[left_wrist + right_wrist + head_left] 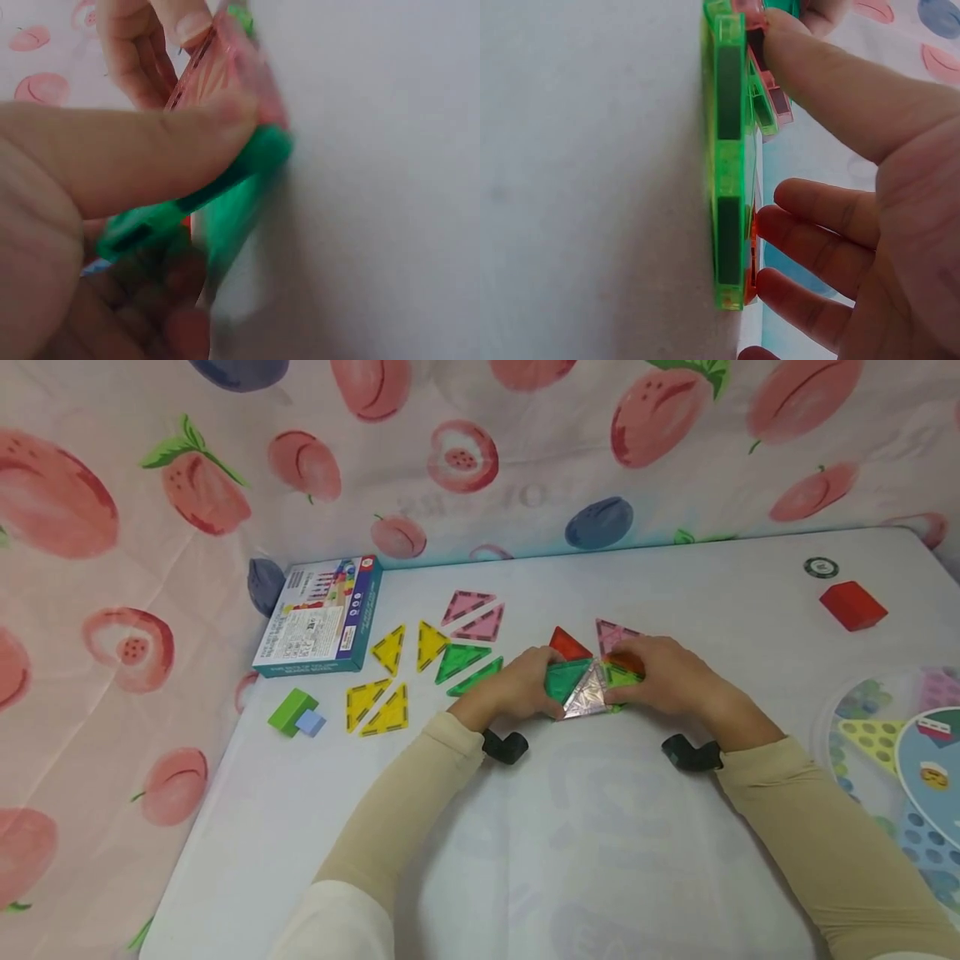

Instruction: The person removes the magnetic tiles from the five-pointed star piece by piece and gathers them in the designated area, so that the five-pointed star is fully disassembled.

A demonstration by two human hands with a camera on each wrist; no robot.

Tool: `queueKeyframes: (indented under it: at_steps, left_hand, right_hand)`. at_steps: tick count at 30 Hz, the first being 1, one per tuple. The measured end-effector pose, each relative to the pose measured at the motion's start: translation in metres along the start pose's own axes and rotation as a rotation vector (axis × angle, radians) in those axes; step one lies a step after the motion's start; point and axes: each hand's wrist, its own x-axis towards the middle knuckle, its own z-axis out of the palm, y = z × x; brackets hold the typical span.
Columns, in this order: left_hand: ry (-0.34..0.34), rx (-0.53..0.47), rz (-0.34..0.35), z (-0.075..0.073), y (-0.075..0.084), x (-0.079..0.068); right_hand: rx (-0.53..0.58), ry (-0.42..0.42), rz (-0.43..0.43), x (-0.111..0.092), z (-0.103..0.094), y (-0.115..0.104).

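Note:
My left hand (521, 683) pinches a dark green triangular magnetic tile (567, 678) between thumb and curled fingers. In the left wrist view this green tile (232, 221) is tilted and blurred, its edge meeting a pink tile (259, 86). My right hand (667, 677) has its thumb on that pale pink tile (587, 695), fingers curled over the group's far side. Close up in the right wrist view, a light green tile (730, 165) lies low on the table, and the fingertips touch an orange tile (751, 274). Behind the hands lie a red triangle (568, 645) and another pink triangle (611, 633).
Left of the hands lie pink (480, 622), green (461, 662) and several yellow tiles (367, 702). A toy box (318, 618) stands at the back left, near a green block (292, 712) and a blue block (311, 722). At right are a red block (855, 606) and a round chip (821, 567).

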Motion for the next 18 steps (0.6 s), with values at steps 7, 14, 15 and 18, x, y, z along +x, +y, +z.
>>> queueKeyframes:
  at_steps: [7, 14, 15, 18]
  left_hand:
    - [0.046, -0.12, 0.071, 0.008, -0.007, -0.009]
    - [0.141, -0.352, 0.091, 0.009, -0.019, -0.023]
    - [0.153, -0.388, 0.083, 0.008, -0.02, -0.028]
    - [0.179, -0.42, 0.047, 0.005, -0.025, -0.049]
  right_hand:
    - [-0.023, -0.008, 0.009, -0.002, -0.003, -0.003]
    - [-0.039, -0.007, 0.008, -0.001, -0.001, -0.004]
    - [-0.039, -0.008, 0.011, -0.001, -0.001, -0.004]
    - [-0.036, -0.01, 0.023, -0.002, -0.001, -0.003]
